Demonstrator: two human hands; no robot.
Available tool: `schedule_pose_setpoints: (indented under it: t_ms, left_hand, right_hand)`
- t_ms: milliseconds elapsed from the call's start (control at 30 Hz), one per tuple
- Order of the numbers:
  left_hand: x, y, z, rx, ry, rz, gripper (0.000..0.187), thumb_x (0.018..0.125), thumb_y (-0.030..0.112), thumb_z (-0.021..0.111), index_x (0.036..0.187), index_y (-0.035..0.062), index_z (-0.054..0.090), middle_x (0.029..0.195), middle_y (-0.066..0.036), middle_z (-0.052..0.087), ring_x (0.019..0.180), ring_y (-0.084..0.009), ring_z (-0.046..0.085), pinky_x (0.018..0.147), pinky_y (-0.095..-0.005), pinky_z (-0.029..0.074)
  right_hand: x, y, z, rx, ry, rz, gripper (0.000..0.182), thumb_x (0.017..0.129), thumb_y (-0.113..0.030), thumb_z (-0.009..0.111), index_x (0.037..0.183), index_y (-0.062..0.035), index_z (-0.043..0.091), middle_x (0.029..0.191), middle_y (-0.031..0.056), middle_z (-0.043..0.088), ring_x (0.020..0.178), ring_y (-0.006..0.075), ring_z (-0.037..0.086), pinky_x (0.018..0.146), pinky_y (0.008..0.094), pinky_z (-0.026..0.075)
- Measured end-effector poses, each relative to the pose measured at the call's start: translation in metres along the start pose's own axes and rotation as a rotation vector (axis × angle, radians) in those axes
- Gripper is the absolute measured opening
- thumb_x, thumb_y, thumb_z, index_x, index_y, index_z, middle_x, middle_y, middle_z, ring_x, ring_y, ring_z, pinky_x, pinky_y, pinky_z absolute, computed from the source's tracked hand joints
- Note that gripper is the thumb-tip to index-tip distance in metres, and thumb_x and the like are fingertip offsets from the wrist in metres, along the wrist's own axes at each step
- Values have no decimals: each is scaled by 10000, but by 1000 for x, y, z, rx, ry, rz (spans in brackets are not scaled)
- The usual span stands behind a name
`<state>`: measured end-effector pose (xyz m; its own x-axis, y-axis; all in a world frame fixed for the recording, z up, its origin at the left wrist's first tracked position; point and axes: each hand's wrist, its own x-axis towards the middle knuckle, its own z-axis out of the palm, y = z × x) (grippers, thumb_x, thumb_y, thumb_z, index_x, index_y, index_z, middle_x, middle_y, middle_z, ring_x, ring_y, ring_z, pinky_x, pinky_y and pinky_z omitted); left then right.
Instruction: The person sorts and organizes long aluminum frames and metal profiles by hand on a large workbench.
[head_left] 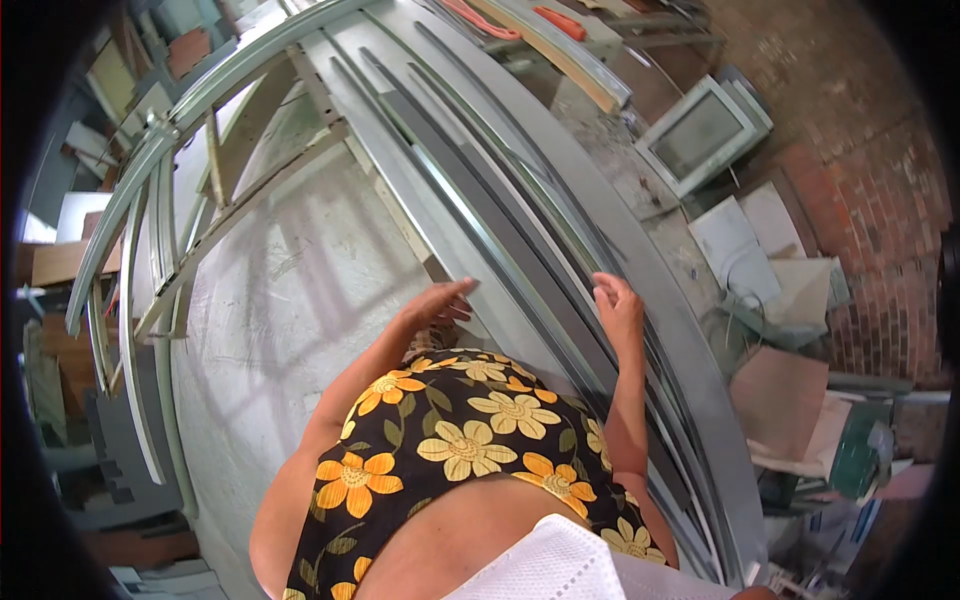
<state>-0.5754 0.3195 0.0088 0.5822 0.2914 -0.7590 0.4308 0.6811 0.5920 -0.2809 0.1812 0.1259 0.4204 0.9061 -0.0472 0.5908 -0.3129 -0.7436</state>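
My left hand hovers at the near edge of a long grey metal-topped bench, its fingers loosely stretched toward the right and nothing in them. Over the strips on the bench is my right hand, fingers bent and apart, fingertips right by a thin long strip. Several long, narrow metal profiles lie side by side along the bench, among them a wide dark grey one and a shiny silver one. They run between my two hands and on past my right arm.
A metal frame rack stands at the left on the pale floor. Beyond the bench, a white-framed window panel, flat sheets and a green object lie near brick paving. An orange-handled tool lies at the top.
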Motion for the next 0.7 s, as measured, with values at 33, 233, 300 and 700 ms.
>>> schedule_pose_setpoints:
  t_ms: [33,233,300,700]
  left_hand:
    - [4,-2,-8,-55,26,-5,793,783,664,549,1193,-14,532,1108,-187,607,1000,-274,618,836,-386,463]
    - [-13,11,-37,-183,189,19,507,821,604,556,959,118,608,905,-56,666,836,-164,652,674,-263,432]
    - [-18,16,-47,-156,235,29,489,825,571,578,977,107,597,888,-32,664,811,-147,654,669,-258,426]
    - [-29,82,-55,-19,591,575,325,869,303,640,941,-11,606,794,-80,635,742,-149,634,623,-276,507]
  right_hand:
    - [0,4,-4,-40,31,23,250,833,-93,584,1070,-21,616,1022,161,641,924,318,620,809,381,475]
    - [-6,27,-20,-274,181,18,295,796,-95,635,1082,-26,615,1086,142,612,1022,307,574,880,382,446]
    - [-12,33,-22,-347,200,46,315,783,-92,651,1090,-35,610,1101,137,595,1053,315,547,900,387,433]
    - [-18,74,-35,-372,199,131,266,840,-133,612,1090,-43,596,1056,149,601,988,336,560,855,402,442]
